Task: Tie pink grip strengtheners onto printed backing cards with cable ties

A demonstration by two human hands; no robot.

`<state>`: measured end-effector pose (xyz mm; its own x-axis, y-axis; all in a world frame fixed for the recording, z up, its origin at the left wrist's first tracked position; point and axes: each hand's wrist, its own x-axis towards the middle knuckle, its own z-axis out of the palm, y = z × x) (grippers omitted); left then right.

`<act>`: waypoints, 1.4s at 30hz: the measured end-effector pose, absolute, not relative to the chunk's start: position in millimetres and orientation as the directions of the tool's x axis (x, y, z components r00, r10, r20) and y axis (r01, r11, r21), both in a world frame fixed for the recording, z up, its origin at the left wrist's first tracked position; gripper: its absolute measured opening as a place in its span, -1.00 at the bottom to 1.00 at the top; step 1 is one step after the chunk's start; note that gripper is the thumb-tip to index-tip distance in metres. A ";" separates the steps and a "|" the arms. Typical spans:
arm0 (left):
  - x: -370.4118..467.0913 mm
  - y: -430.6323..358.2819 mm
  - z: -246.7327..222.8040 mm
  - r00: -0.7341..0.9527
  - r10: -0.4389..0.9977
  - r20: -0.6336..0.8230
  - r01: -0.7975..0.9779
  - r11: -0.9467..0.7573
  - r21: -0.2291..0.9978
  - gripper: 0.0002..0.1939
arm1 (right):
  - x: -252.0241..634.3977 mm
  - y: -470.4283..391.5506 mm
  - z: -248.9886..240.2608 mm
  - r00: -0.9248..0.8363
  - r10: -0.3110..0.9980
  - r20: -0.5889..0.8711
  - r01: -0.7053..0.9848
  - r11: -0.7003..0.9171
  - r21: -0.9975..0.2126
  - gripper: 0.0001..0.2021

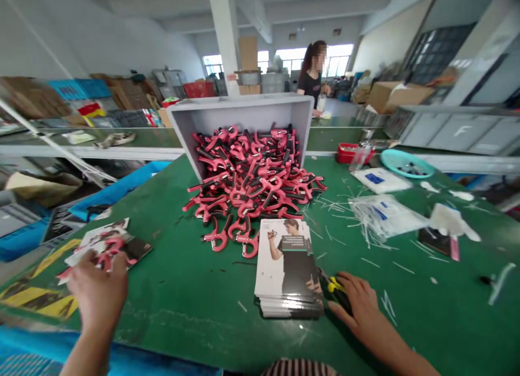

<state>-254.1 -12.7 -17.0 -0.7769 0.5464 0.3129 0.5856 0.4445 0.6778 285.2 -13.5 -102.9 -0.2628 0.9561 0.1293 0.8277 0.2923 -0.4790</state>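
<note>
Presently, left hand (99, 295): fingers curled, pinching a red grip tool on card (108, 251) at the worktop (195, 295) edge.
Right hand (359, 308): spread flat over a yellow-black tool (335, 289).
Handling: light, stiff; hold card edges.
Beyond: card stack (288, 270), tool pile (252, 186).

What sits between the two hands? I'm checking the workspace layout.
In the head view, bare green table and a stack of cards lie between the left hand and right hand.

- Stack of printed cards (289, 270): a green label band carries lettering too small to read.
- Clear bags (384, 213): blue print, illegible.
- No other text readable.
</note>
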 end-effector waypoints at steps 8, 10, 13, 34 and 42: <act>-60.3 1.2 -85.0 -0.205 0.978 -0.030 0.285 0.089 0.954 -0.52 | 332.0 135.4 -100.9 -0.123 0.987 0.104 0.933 0.150 -0.327 -0.77; -40.1 6.0 -87.8 -0.216 0.974 -0.063 0.186 0.105 0.977 -0.41 | 345.2 174.9 -101.4 -0.084 0.993 0.084 0.956 0.104 -0.273 -0.79; -29.8 9.4 -92.1 -0.201 0.971 -0.131 0.145 0.161 0.976 -0.29 | 354.9 218.8 -103.8 -0.039 0.999 0.030 0.981 0.044 -0.191 -0.73; -8.3 2.9 -119.4 -0.293 0.953 -0.077 -0.015 0.076 0.997 -0.36 | 328.2 275.3 -94.7 -0.170 0.974 -0.151 0.982 0.154 -0.109 -0.66; -5.7 3.3 -125.4 -0.323 0.944 -0.068 -0.057 0.052 0.997 -0.36 | 311.5 285.9 -35.1 -0.039 0.990 0.136 0.818 0.110 -0.565 -0.67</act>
